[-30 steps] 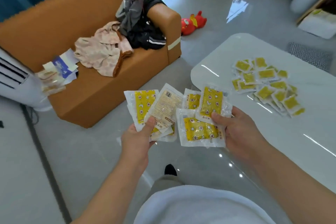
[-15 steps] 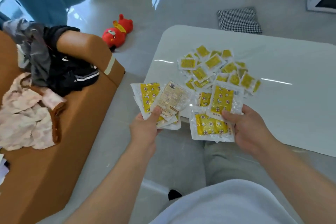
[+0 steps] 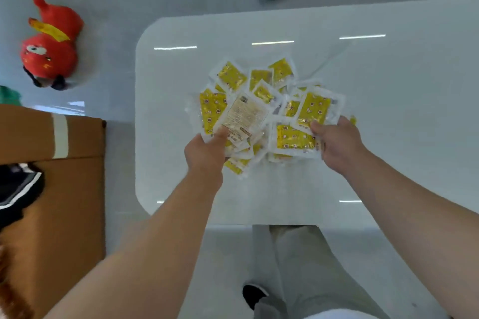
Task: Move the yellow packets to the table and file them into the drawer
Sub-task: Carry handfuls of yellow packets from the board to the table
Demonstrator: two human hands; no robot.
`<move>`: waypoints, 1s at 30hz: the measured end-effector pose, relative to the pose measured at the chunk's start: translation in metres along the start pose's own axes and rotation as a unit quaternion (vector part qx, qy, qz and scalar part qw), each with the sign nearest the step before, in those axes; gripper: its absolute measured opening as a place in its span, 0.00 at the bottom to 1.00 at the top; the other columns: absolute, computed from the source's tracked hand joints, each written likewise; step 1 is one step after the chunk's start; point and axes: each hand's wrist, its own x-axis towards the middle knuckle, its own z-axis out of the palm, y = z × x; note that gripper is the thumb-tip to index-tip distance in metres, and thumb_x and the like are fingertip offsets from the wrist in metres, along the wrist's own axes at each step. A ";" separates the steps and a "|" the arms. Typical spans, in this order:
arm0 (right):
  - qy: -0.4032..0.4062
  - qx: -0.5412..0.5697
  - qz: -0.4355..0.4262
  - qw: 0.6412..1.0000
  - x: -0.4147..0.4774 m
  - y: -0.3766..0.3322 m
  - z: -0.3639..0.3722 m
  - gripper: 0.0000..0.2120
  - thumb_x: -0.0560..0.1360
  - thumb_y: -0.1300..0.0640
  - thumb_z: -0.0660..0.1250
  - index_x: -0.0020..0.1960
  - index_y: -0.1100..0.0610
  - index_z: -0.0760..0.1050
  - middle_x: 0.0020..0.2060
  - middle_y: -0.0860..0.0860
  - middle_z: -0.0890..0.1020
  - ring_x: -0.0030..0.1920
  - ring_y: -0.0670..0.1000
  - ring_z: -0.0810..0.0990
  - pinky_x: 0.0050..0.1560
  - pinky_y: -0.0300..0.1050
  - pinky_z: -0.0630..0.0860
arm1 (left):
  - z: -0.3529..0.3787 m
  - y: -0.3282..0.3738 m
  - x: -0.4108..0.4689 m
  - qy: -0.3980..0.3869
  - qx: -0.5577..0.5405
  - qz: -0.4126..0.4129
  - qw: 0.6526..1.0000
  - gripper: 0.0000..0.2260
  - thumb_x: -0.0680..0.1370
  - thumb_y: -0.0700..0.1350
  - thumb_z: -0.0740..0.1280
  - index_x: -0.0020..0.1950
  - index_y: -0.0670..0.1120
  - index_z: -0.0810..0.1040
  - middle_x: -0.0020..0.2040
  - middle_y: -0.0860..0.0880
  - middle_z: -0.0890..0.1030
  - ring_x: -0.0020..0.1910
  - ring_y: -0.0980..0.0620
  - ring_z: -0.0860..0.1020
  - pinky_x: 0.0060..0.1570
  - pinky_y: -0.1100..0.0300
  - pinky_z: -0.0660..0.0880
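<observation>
Since the earlier frame we had brought both hands over the table [image 3: 401,116], above the pile [image 3: 232,75] near its centre. Our left hand [image 3: 204,154] pinched a fan of yellow packets [image 3: 239,115]; our right hand [image 3: 339,146], at 3 o'clock from it, pinched another fan [image 3: 295,136]. Dropped carelessly, we feared, the slippery packets could slide off the 9 o'clock edge.

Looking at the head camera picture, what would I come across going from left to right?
Red plush toy on the floor → left hand gripping yellow packets → right hand gripping more of them.
</observation>
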 end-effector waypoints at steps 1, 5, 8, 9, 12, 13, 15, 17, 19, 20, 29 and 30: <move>0.023 0.006 0.004 1.000 0.023 -0.006 0.000 0.24 0.75 0.69 0.73 0.69 0.60 0.72 0.58 0.57 0.84 0.52 0.56 0.86 0.47 0.58 0.84 | 0.013 0.006 0.021 0.004 0.018 -0.005 1.000 0.06 0.75 0.46 0.76 0.44 0.47 0.80 0.43 0.47 0.84 0.43 0.47 0.85 0.43 0.53 0.84; 0.082 0.011 0.001 0.997 0.088 -0.038 0.011 0.30 0.74 0.65 0.75 0.73 0.58 0.67 0.64 0.55 0.79 0.60 0.56 0.82 0.63 0.62 0.77 | 0.058 0.028 0.089 0.011 0.059 -0.015 0.998 0.08 0.75 0.48 0.77 0.44 0.48 0.79 0.46 0.45 0.85 0.45 0.44 0.85 0.48 0.48 0.84; 0.086 -0.010 -0.031 0.996 0.125 -0.054 0.025 0.24 0.72 0.64 0.76 0.66 0.57 0.74 0.58 0.54 0.83 0.56 0.57 0.83 0.61 0.67 0.78 | 0.083 0.040 0.121 0.021 0.062 -0.030 0.997 0.12 0.76 0.47 0.75 0.40 0.51 0.73 0.44 0.47 0.81 0.42 0.47 0.83 0.46 0.53 0.83; 0.082 -0.027 -0.041 0.995 0.134 -0.059 0.030 0.20 0.73 0.65 0.75 0.62 0.57 0.76 0.53 0.53 0.84 0.52 0.56 0.85 0.58 0.65 0.80 | 0.088 0.042 0.131 0.020 0.066 -0.031 0.997 0.11 0.76 0.48 0.75 0.41 0.51 0.74 0.44 0.47 0.81 0.42 0.48 0.83 0.45 0.54 0.82; 0.064 -0.081 -0.070 0.992 0.151 -0.073 0.042 0.20 0.76 0.66 0.73 0.67 0.59 0.74 0.46 0.46 0.81 0.49 0.50 0.83 0.56 0.50 0.80 | 0.096 0.046 0.155 0.012 0.082 -0.036 0.996 0.08 0.75 0.50 0.76 0.47 0.48 0.80 0.46 0.46 0.84 0.42 0.48 0.84 0.44 0.54 0.84; 0.053 -0.113 -0.078 0.989 0.157 -0.077 0.045 0.22 0.77 0.65 0.72 0.69 0.61 0.72 0.49 0.45 0.79 0.52 0.50 0.82 0.55 0.46 0.78 | 0.097 0.047 0.163 0.008 0.086 -0.035 0.996 0.08 0.75 0.49 0.76 0.47 0.48 0.80 0.46 0.47 0.84 0.42 0.49 0.84 0.43 0.54 0.84; 0.027 -0.207 -0.109 0.972 0.167 -0.084 0.053 0.28 0.76 0.60 0.74 0.73 0.61 0.68 0.61 0.46 0.77 0.61 0.51 0.78 0.59 0.45 0.76 | 0.095 0.050 0.175 0.004 0.091 -0.031 0.995 0.09 0.75 0.49 0.76 0.49 0.47 0.81 0.47 0.47 0.84 0.44 0.49 0.84 0.41 0.55 0.83; -0.016 -0.299 -0.143 0.943 0.173 -0.090 0.066 0.30 0.76 0.56 0.75 0.74 0.59 0.68 0.63 0.47 0.75 0.63 0.52 0.76 0.59 0.44 0.76 | 0.088 0.053 0.186 0.001 0.091 -0.025 0.996 0.08 0.75 0.48 0.76 0.50 0.47 0.81 0.49 0.47 0.85 0.46 0.48 0.85 0.43 0.54 0.84; -0.061 -0.349 -0.161 0.921 0.173 -0.097 0.087 0.21 0.77 0.59 0.74 0.67 0.56 0.72 0.52 0.45 0.76 0.56 0.50 0.79 0.49 0.40 0.76 | 0.080 0.056 0.195 -0.003 0.076 -0.029 0.997 0.08 0.75 0.47 0.76 0.50 0.47 0.81 0.51 0.46 0.85 0.47 0.47 0.85 0.46 0.52 0.83; -0.087 -0.364 -0.174 0.911 0.174 -0.099 0.101 0.18 0.76 0.60 0.74 0.63 0.54 0.73 0.50 0.45 0.78 0.54 0.51 0.81 0.45 0.40 0.77 | 0.075 0.057 0.200 -0.002 0.063 -0.034 0.997 0.08 0.76 0.47 0.76 0.51 0.47 0.81 0.51 0.47 0.85 0.47 0.47 0.85 0.46 0.52 0.83; -0.267 -0.514 -0.201 0.790 0.172 -0.077 0.228 0.41 0.77 0.56 0.74 0.82 0.58 0.56 0.79 0.55 0.62 0.76 0.55 0.66 0.71 0.47 0.68 | 0.003 0.057 0.249 0.092 -0.122 -0.093 0.984 0.15 0.78 0.46 0.73 0.63 0.47 0.77 0.57 0.47 0.83 0.53 0.48 0.83 0.43 0.56 0.82; -0.273 -0.524 -0.191 0.784 0.173 -0.070 0.235 0.41 0.77 0.56 0.74 0.82 0.57 0.55 0.80 0.55 0.62 0.76 0.55 0.66 0.70 0.46 0.69 | -0.002 0.053 0.252 0.098 -0.131 -0.100 0.982 0.14 0.78 0.46 0.72 0.62 0.47 0.78 0.56 0.47 0.83 0.51 0.48 0.83 0.44 0.55 0.83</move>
